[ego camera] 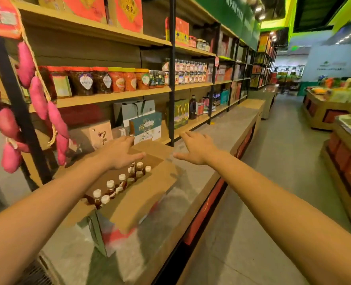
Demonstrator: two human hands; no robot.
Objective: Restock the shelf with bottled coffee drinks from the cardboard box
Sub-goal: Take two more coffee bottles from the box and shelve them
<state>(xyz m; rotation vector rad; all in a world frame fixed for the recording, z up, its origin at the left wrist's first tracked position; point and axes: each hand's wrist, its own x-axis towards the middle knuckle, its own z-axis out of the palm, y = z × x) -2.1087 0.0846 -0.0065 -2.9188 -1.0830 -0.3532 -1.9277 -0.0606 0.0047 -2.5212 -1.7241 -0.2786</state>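
Head view: at 9 o'clock a string of pink sausage-shaped things (36, 95) hangs from the black upright, close beside the left forearm. A careless swing of that arm could catch the string and set it swaying into the stock.

At 7 o'clock the cardboard box (133, 202) sits on the grey worktop (201, 192) with its flaps folded out. Inside it, the bottles (110, 187) stand upright in rows with pale caps. They are packed tight, so pulling one out at an angle may drag or tip its neighbour.

The left hand (121, 153) hovers over the box's far end, toward 12 o'clock of the bottles. Its grip is wide, with fingers spread, and it holds nothing. Just beyond it, at 11 o'clock, stand the gift boxes (145, 126) on the lowest level. A reach that overshoots could knock them.

The right hand (197, 149) is at 1 o'clock of the box, above the worktop and apart from the cardboard. Its grip is also wide and empty.

The shelf (191, 86) runs from 10 to 2 o'clock and its planks are crowded with jars (100, 79). I cannot tell which gap is meant for the coffee. No bottle has left the box yet. The likely slip is a smooth, heavy bottle sliding from a one-handed hold as it is lifted across the worktop's edge, or a newly placed bottle nudging the jars beside it.
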